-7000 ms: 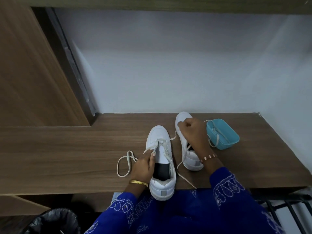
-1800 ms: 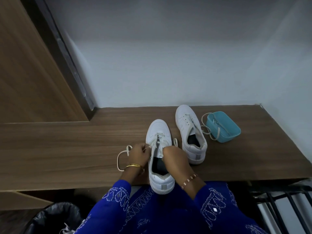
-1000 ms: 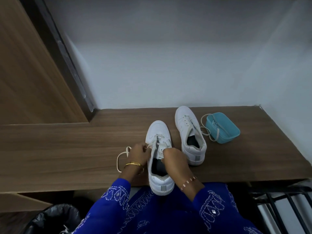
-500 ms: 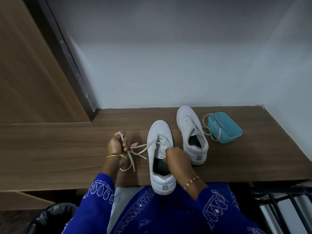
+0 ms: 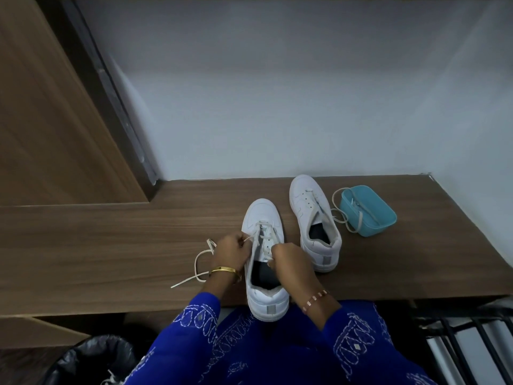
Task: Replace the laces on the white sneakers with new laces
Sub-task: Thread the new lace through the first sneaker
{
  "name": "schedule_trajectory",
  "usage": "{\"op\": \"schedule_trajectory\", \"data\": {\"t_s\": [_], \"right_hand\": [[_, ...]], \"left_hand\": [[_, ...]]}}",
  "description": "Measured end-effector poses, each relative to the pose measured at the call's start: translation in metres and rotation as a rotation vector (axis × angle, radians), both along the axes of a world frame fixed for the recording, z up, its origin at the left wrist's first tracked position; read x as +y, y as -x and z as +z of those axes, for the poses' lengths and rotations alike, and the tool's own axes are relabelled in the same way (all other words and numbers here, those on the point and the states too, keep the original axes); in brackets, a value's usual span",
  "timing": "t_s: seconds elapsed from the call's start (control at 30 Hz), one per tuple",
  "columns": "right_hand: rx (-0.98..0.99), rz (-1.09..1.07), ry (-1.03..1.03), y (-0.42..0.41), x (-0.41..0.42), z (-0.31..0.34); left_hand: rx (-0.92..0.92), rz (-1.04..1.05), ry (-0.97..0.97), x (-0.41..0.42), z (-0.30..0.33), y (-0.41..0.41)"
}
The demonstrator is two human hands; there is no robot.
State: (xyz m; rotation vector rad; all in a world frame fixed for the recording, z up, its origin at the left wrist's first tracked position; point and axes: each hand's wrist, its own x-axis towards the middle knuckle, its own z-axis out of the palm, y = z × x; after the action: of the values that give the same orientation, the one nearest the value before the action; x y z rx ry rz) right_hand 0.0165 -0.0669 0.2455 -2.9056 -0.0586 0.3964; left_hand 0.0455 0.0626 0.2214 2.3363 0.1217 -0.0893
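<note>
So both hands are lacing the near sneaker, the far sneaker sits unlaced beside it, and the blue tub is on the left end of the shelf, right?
Not quite: the head view shows the blue tub on the right, beside the far sneaker. The left hand and right hand are lacing the near sneaker.
</note>
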Motion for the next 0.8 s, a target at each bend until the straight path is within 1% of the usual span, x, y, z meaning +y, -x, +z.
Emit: {"op": "schedule_trajectory", "data": {"t_s": [0.07,0.1,0.13,0.17,0.2,0.27,0.3,0.33,0.37,0.4,0.43,0.47,0.57,0.63,0.73,0.8], "right_hand": [[-0.042,0.004,0.006,0.003,-0.002,0.0],[-0.056,0.005,0.005,0.004,-0.002,0.0],[-0.072,0.01,0.001,0.005,-0.002,0.0],[-0.082,0.015,-0.005,0.006,-0.001,0.0],[-0.084,0.02,-0.007,0.006,-0.001,0.001],[-0.064,0.02,-0.008,0.005,-0.003,0.001],[-0.047,0.014,-0.011,0.005,-0.004,0.0],[-0.023,0.005,-0.016,0.004,-0.004,0.0],[-0.001,0.001,-0.02,0.003,-0.005,0.0],[0.025,-0.005,-0.023,0.002,-0.005,0.0],[0.044,-0.01,-0.028,0.001,-0.005,0.001],[0.054,-0.015,-0.03,0.001,-0.005,0.002],[0.019,-0.021,-0.044,0.002,-0.003,0.002],[-0.012,-0.022,-0.043,0.003,-0.002,0.003],[0.029,-0.029,-0.044,0.002,-0.003,0.001],[0.065,-0.041,-0.057,-0.001,-0.005,-0.001]], "left_hand": [[-0.04,0.025,0.003,0.002,0.002,-0.001],[-0.045,0.049,0.072,0.004,0.003,-0.001],[-0.037,0.082,0.203,0.005,0.003,-0.002],[-0.033,0.138,0.402,0.007,0.005,-0.002],[-0.018,0.23,0.653,0.009,0.008,-0.003],[0.073,0.44,1.181,0.019,0.017,-0.007],[0.105,0.547,1.374,0.026,0.021,-0.009],[0.114,0.662,1.479,0.034,0.022,-0.012],[0.111,0.745,1.502,0.04,0.025,-0.013],[0.103,0.793,1.451,0.045,0.024,-0.015],[0.084,0.803,1.36,0.046,0.025,-0.013],[0.057,0.779,1.222,0.045,0.021,-0.012],[-0.004,0.573,0.701,0.036,0.0,-0.008],[-0.012,0.356,0.439,0.028,-0.012,-0.004],[-0.052,0.047,0.229,0.012,-0.022,-0.001],[-0.079,-0.037,0.131,0.003,-0.019,0.001]]}}
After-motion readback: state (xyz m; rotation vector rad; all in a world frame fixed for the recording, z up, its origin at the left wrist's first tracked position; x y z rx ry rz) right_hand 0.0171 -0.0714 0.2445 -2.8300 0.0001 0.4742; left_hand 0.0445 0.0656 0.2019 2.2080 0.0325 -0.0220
